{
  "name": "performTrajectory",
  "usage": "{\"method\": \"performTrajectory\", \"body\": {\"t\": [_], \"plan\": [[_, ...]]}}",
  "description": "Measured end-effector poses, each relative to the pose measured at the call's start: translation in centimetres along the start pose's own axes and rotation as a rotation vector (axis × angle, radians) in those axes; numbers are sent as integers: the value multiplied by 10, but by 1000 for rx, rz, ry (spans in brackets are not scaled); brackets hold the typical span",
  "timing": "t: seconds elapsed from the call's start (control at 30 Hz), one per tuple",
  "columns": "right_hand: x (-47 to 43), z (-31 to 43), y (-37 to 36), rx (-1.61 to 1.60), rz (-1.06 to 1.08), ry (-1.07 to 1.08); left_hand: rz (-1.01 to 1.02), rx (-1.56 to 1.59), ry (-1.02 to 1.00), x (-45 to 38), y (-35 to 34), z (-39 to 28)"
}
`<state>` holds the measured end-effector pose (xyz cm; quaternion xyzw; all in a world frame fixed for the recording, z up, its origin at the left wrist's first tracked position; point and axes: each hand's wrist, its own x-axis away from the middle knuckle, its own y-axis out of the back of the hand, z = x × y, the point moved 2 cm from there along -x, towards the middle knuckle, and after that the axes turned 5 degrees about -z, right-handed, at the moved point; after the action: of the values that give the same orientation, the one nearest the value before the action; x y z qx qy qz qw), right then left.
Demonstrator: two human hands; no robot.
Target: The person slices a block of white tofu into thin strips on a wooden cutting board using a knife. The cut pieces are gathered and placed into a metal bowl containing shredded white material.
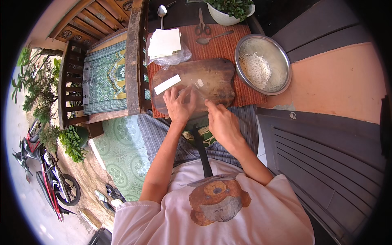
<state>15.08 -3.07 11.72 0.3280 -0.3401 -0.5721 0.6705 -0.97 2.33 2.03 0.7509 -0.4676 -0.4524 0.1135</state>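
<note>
A wooden cutting board (220, 72) lies before me. My left hand (180, 105) rests on its near left part, fingers bent and pressed down. Just beyond those fingers is a white rectangular strip (167, 84). My right hand (223, 121) is closed around what looks like a knife handle at the board's near edge; the thin blade (200, 94) reaches toward my left fingertips and is hard to make out. Several thin white slivers (199, 83) lie on the board beyond the blade. Whatever is under my left fingertips is hidden.
Right of the board stands a steel bowl (289, 72) holding thin white shreds (255, 70). White square sheets (164, 42) lie on a plastic bag (174, 59). Beyond are scissors (201, 26), a spoon (203, 40), another spoon (162, 11) and a potted plant (226, 18). A wooden bench (133, 61) borders the left.
</note>
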Motion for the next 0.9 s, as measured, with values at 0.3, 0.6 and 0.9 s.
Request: {"method": "performTrajectory", "body": {"t": [0.3, 0.6, 0.9], "plan": [[-5, 17, 7, 66, 50, -14, 8, -7, 14, -2, 2, -3], [-18, 32, 16, 58, 60, -14, 7, 4, 34, -1, 1, -1], [-18, 29, 18, 52, 28, 31, -6, -4, 17, -2, 1, -2]]}}
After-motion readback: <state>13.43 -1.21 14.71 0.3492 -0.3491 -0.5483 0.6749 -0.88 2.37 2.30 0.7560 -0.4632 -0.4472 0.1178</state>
